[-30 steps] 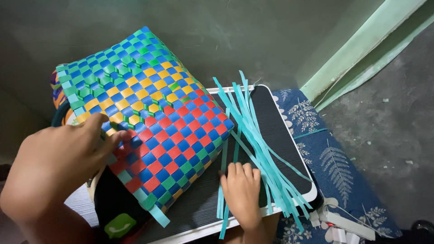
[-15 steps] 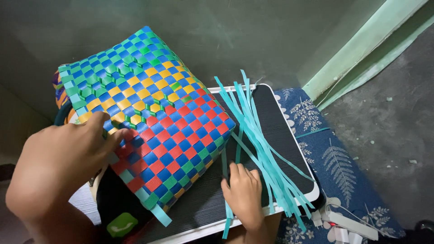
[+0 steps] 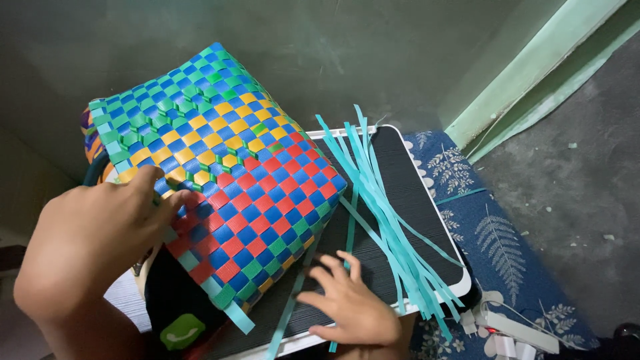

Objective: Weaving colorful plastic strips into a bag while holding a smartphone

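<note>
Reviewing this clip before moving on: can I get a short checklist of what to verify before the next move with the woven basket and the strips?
1. Left hand on woven basket: ok, fingers rest on its weave.
2. Right hand free: ok, open on the dark tray.
3. Teal strips within reach: ok, beside right hand.
4. Loose strip end at basket corner: not ok, untucked.
5. Basket steadiness: cannot tell.

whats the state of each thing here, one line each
woven basket: tipped on its side on the table, strip ends sticking out at its lower edge
left hand: fingers pressed on the basket's weave
right hand: open, flat on the table by loose strips
teal strips: loose, fanned across the table, some hanging off the front edge
black table: level, white rimmed
blue leaf-print mat: flat on floor
</note>
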